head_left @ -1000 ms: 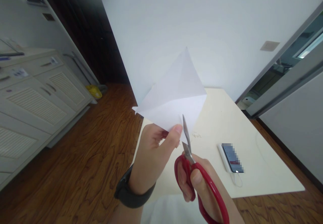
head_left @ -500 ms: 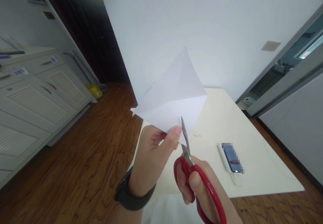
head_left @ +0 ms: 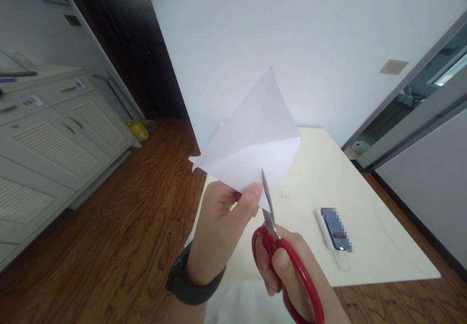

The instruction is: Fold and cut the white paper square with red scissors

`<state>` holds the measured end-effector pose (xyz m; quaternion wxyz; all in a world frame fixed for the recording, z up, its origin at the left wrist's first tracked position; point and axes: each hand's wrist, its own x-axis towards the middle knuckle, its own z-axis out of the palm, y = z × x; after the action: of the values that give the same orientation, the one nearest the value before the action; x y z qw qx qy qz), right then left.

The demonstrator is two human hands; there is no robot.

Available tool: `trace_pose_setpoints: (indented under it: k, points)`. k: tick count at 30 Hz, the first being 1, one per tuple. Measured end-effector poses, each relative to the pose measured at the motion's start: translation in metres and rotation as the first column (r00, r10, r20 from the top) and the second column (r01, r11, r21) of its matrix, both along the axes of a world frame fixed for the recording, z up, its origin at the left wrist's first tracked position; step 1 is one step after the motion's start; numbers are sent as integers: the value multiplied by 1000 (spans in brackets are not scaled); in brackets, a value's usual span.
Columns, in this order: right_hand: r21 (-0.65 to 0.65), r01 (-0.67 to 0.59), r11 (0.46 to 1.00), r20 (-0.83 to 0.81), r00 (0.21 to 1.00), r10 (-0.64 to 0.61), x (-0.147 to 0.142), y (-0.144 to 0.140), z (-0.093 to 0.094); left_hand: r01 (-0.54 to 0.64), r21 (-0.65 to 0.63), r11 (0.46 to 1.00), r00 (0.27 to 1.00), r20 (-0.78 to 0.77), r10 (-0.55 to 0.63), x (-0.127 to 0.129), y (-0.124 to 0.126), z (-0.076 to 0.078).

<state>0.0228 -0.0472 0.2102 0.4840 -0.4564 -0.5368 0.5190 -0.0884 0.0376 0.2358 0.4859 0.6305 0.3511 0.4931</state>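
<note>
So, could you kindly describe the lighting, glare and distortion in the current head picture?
Head view: the white paper looks greyer above its crease, brighter below; head view: sheen marks the red-handled scissors; head view: the louvred cabinet and dark door lean, suggesting wide-angle distortion; head view: pixel blocks cover the smartphone screen.

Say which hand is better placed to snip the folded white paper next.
Likely the right hand: it holds the red-handled metal scissors, one blade across the paper, while the left hand pinches the paper's edge.
</note>
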Motion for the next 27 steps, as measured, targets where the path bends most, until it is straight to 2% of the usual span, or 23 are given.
trace_pose_setpoints:
  k: [9,18,27]
  points:
    - [-14,-8,1000,-54,999,7,-1,0,-1,8,3,1000,1000,15,-8,-1,2,-1]
    - [-70,52,996,-98,993,-59,-4,3,4,-63,56,996,997,-37,65,-1,1,-2]
    - [-81,149,986,-65,986,-154,-9,-7,9,-77,68,995,997,12,77,0,-1,-3]
